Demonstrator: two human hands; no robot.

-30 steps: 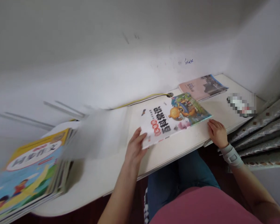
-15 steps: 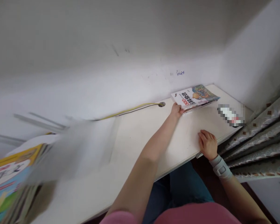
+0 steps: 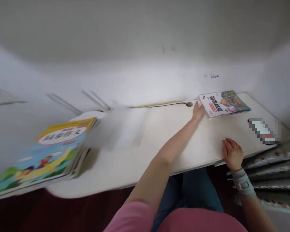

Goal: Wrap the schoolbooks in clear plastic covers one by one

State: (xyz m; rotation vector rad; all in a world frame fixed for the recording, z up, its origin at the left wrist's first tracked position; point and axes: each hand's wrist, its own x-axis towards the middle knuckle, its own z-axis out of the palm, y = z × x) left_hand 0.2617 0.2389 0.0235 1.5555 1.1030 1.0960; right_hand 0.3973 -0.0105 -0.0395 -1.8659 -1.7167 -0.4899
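A small stack of thin books (image 3: 222,104), its top cover white with a colorful cartoon picture, lies flat at the back right of the white desk (image 3: 164,129). My left hand (image 3: 198,111) reaches out to the stack's left edge. Its fingers stretch along that edge without wrapping round the books. Resting at the front of the desk, my right hand (image 3: 232,154) has loosely bent fingers and holds nothing; a grey band circles its wrist.
Another book pile (image 3: 58,148), topped by a yellow and blue cover, sits at the left end. A yellow cable (image 3: 159,103) runs along the wall to a round hole (image 3: 189,104). A blurred-out flat object (image 3: 264,130) lies right, above patterned curtains (image 3: 275,164).
My view has swung left, showing more of the left book pile. My left hand has loosened from the stack's corner and now lies against its left edge. My right hand stays at the desk edge.
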